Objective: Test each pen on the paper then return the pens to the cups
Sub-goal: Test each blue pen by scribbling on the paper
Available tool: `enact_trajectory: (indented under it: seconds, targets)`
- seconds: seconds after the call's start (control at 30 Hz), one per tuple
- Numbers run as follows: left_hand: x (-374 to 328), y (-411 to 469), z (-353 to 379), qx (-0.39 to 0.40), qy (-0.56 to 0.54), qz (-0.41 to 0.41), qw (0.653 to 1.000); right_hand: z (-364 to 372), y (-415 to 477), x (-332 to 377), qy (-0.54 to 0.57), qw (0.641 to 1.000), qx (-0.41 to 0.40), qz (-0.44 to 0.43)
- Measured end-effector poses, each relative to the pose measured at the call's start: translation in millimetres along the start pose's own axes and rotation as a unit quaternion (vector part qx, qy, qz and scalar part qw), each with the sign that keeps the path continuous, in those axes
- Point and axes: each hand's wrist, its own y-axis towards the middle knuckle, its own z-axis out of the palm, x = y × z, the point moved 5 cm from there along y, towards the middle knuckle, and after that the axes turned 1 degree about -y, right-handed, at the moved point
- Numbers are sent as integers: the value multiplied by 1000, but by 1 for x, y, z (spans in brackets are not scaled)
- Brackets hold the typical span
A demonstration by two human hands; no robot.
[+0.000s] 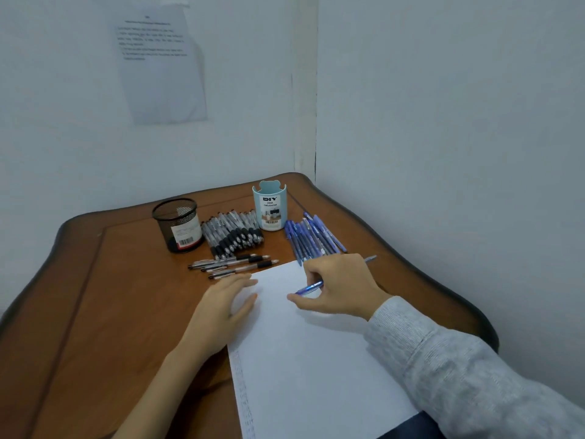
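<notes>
Pen held over the paper (pixel 316 359) on a corner table (pixel 110 296).
The right hand (pixel 342 286) grasps a blue pen (pixel 310 287) in its fingers above the paper's far end. The left hand (pixel 224 302) lies flat, fingers released, on the paper's left edge. Farther off, black pens (pixel 232 234) and blue pens (pixel 311 237) lie beside the mesh cup (pixel 179 224) and blue cup (pixel 269 205).

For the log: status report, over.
Left hand flat on paper. Right hand grips blue pen over paper. Other pens lie loose beside mesh cup and teal cup.
</notes>
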Motion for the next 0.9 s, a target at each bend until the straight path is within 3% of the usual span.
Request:
enact_trajectory:
  seconds: [0.13,0.33,0.4,0.47,0.5,0.6,0.67,0.83,0.9]
  targets:
    - [31,-6,-22,-25,6,-17,1000,10,6,14,26,998,-41,-27]
    - [54,-17,-19,53,-33,-34,997,27,33,27,194,980,46,-14]
    - [54,-18,-17,50,-41,-34,997,28,43,25,379,922,16,78]
    - [55,-17,-17,48,-49,-39,997,37,51,24,571,802,1,174]
    - [56,-17,-17,46,-52,-41,997,42,55,23,617,759,17,206]
    - [59,-17,-18,29,-60,-37,997,56,63,27,615,735,103,267]
    - [60,-16,-18,20,-69,-36,997,68,66,30,611,721,118,305]
    - [64,-14,-19,12,-87,-40,995,97,73,31,571,736,30,361]
    - [64,-14,-19,15,-93,-37,995,107,74,32,573,725,21,382]
